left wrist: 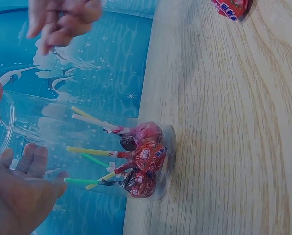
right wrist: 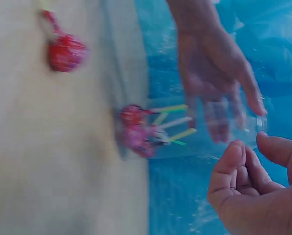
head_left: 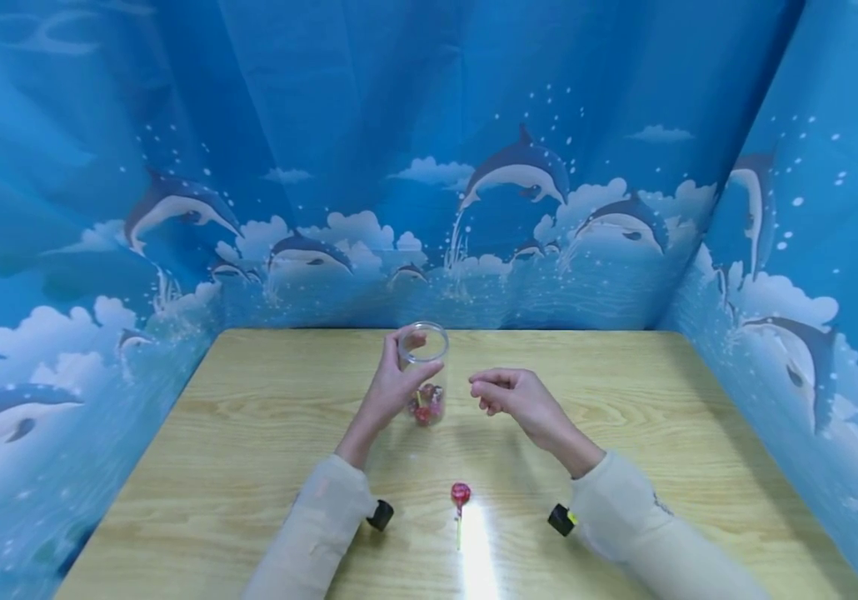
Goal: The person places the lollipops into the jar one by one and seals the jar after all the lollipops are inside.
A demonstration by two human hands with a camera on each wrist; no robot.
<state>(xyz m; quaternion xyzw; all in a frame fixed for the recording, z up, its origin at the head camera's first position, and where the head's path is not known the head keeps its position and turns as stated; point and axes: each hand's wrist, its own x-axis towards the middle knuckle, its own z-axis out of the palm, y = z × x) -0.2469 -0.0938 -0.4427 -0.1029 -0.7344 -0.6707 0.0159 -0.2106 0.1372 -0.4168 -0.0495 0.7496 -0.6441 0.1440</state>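
Note:
A clear cylindrical jar stands upright on the table, its round mouth uncovered. Several lollipops in red and pink wrappers rest at its bottom, with yellow, green and white sticks pointing up. My left hand holds the jar near its rim, thumb on the near side and fingers on the far side. To the right of the jar, my right hand hovers above the table with fingers loosely bent. Nothing shows between its thumb and fingers in the right wrist view. One red lollipop with a yellow-green stick lies nearer me.
The light wood table stretches to both sides of the hands. A blue curtain printed with dolphins encloses its back and sides. A black wrist camera sits by the left sleeve, another wrist camera by the right.

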